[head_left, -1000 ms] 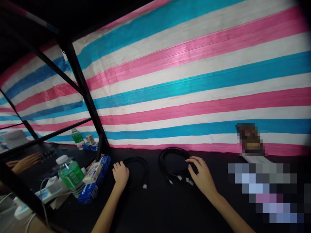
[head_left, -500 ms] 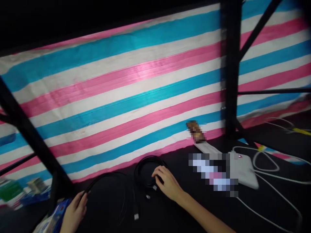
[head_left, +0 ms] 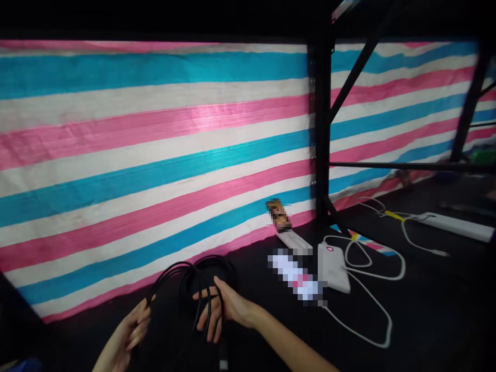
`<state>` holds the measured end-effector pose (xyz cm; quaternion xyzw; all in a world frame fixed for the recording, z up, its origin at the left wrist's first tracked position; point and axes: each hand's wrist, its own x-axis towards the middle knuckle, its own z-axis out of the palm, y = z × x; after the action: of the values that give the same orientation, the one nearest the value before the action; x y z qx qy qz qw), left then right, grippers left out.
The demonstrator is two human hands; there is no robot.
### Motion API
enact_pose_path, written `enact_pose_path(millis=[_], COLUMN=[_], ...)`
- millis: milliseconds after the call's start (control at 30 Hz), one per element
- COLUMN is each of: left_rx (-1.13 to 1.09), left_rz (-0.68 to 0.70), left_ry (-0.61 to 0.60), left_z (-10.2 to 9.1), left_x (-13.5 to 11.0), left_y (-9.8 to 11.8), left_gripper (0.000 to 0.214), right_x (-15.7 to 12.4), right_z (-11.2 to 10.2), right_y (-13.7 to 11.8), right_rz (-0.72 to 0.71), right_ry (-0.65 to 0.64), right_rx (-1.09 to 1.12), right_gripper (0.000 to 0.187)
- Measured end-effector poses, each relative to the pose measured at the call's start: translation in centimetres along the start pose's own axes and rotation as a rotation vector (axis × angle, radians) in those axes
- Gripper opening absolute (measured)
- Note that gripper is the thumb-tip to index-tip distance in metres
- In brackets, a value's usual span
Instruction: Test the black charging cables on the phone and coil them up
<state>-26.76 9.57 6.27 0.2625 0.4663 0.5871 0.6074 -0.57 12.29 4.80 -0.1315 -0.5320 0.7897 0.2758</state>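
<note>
My left hand (head_left: 134, 330) is closed round one side of a black cable (head_left: 176, 266), whose strands arch up and over to the right. My right hand (head_left: 220, 310) has its fingers spread. Several strands of the cable hang in front of those fingers, and I see no firm grip on them. A light-coloured plug (head_left: 223, 365) points down at the bottom edge below the right hand. Just behind lies a coiled black cable (head_left: 228, 266) on the dark surface, partly covered by the right hand and the strands.
To the right lie a blurred-out lit device (head_left: 296, 276), a white power bank (head_left: 335, 268) and a white cable (head_left: 382, 341). A white bar-shaped device (head_left: 457, 226) is farther right. Behind stand a striped sheet (head_left: 174, 155) and a black post (head_left: 322, 129).
The view has swung right and levelled. My left hand has raised the cable's strands into a bunched arc. My right hand has left the coil and turned, fingers spread behind the strands.
</note>
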Motion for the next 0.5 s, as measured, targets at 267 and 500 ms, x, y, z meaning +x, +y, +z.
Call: enact_pose_path(millis=[267,500], left_rx=[-0.378,-0.121], left_rz=[-0.176,-0.111], left_ry=[-0.084,-0.036], left_z=[2.3,1.7], left_x=[0.4,-1.1], left_y=[-4.6,-3.4], left_gripper=[0.022,0.008], right_x=[-1.2,-1.4], right_z=[-0.4,-0.6], right_y=[-1.8,-1.9], right_rz=[-0.047,-0.081], right_ry=[0.338,0.373], right_rx=[0.01,0.046], right_gripper=[0.038,0.031])
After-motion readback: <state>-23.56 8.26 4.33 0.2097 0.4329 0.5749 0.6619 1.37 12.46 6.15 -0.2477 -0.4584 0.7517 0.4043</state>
